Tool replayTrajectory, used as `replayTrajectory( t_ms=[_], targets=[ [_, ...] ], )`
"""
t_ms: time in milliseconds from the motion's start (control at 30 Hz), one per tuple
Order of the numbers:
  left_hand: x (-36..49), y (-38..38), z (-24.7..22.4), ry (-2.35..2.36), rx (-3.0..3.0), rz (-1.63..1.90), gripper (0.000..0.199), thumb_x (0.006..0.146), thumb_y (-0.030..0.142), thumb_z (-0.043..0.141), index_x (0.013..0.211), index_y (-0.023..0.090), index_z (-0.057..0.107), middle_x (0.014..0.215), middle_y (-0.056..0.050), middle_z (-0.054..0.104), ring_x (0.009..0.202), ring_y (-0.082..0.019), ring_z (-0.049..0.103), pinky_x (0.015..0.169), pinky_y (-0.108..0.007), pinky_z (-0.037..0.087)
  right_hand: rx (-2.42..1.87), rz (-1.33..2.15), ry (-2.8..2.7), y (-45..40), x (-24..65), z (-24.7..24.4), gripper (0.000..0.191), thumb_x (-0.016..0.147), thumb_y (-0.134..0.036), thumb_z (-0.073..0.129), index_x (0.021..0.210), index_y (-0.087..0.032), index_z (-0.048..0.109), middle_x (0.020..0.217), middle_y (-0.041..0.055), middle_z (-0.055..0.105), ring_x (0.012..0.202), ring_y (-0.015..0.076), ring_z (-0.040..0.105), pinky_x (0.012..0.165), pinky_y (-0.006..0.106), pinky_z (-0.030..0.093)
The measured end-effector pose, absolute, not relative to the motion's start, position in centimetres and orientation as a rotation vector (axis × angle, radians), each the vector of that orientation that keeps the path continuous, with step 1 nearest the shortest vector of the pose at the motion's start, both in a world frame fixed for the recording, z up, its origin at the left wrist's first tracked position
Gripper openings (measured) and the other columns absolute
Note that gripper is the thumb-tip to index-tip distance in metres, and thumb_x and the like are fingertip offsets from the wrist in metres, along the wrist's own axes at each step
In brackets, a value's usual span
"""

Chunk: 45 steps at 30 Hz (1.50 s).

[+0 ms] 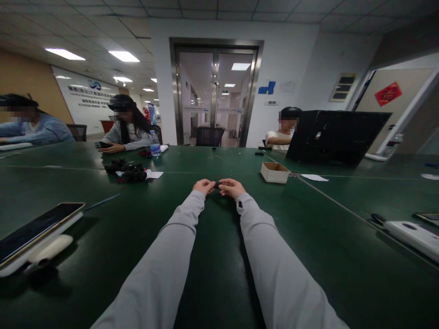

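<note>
Both my arms, in light grey sleeves, reach forward over the dark green table (219, 237). My left hand (205, 186) and my right hand (231, 188) meet near the middle, fingertips almost touching. Between them is a small dark object (216, 185), pinched by the fingers of both hands; its details are too small to make out. Beyond my right hand, to the right, sits an open cardboard box (275, 173).
Black items (128, 170) and a water bottle (155, 144) lie left of centre. A phone (37, 230) is near left, a white device (413, 235) at right. A black monitor (338, 137) stands back right. Three people sit across the table.
</note>
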<state>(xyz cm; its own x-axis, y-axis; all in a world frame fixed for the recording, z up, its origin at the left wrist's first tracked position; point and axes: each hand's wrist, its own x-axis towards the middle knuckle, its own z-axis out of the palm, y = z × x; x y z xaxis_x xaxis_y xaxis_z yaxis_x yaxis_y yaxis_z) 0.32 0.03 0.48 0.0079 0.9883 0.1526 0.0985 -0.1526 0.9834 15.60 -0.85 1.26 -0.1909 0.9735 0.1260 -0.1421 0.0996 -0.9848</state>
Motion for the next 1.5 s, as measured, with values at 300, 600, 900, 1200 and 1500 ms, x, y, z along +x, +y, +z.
replayTrajectory(
  t_ms=[300, 600, 900, 1200, 1500],
  targets=[
    [-0.4, -0.4, 0.3, 0.996, 1.506, 1.311, 0.03, 0.058, 0.03, 0.07, 0.081, 0.013, 0.062, 0.064, -0.002, 0.06, 0.058, -0.009, 0.053, 0.05, -0.018, 0.041, -1.004, 1.341, -1.193, -0.5, 15.6, 1.1, 0.014, 0.073, -0.02, 0.066, 0.077, -0.01, 0.058, 0.054, 0.0044, 0.061, 0.041, 0.0096, 0.056, 0.039, 0.016, 0.049],
    [0.2, 0.4, 0.0, 1.077, 1.369, 1.319, 0.025, 0.059, 0.028, 0.07, 0.074, 0.01, 0.063, 0.056, -0.003, 0.06, 0.05, -0.009, 0.052, 0.051, -0.021, 0.042, -1.049, 1.369, -1.192, -0.6, 15.3, 1.3, 0.015, 0.08, -0.022, 0.059, 0.073, -0.009, 0.055, 0.05, 0.0061, 0.06, 0.04, 0.0105, 0.056, 0.037, 0.016, 0.048],
    [0.4, 0.1, 0.7, 1.133, 1.28, 1.289, 0.026, 0.061, 0.034, 0.068, 0.059, 0.01, 0.058, 0.05, -0.003, 0.058, 0.041, -0.006, 0.046, 0.044, -0.02, 0.037, -0.98, 1.385, -1.107, -1.3, 14.7, 1.9, 0.005, 0.078, -0.012, 0.06, 0.076, -0.009, 0.056, 0.053, 0.0045, 0.06, 0.047, 0.0125, 0.06, 0.042, 0.018, 0.051],
    [0.5, -0.2, 1.5, 1.174, 1.168, 1.256, 0.023, 0.067, 0.029, 0.064, 0.059, 0.009, 0.056, 0.046, -0.002, 0.056, 0.037, -0.005, 0.043, 0.039, -0.017, 0.033, -0.931, 1.373, -1.108, -0.9, 14.5, 1.8, 0.005, 0.075, -0.008, 0.062, 0.076, -0.009, 0.057, 0.056, 0.0046, 0.062, 0.049, 0.0137, 0.061, 0.045, 0.02, 0.053],
    [0.9, 0.4, 1.4, 1.374, 1.14, 1.192, 0.028, 0.073, 0.033, 0.057, 0.062, 0.007, 0.06, 0.052, -0.005, 0.059, 0.037, -0.005, 0.043, 0.04, -0.019, 0.036, -0.965, 1.358, -1.103, -0.8, 14.3, 1.7, 0.007, 0.073, -0.005, 0.063, 0.076, -0.009, 0.058, 0.057, 0.0052, 0.062, 0.05, 0.015, 0.062, 0.045, 0.021, 0.054]
  ],
)
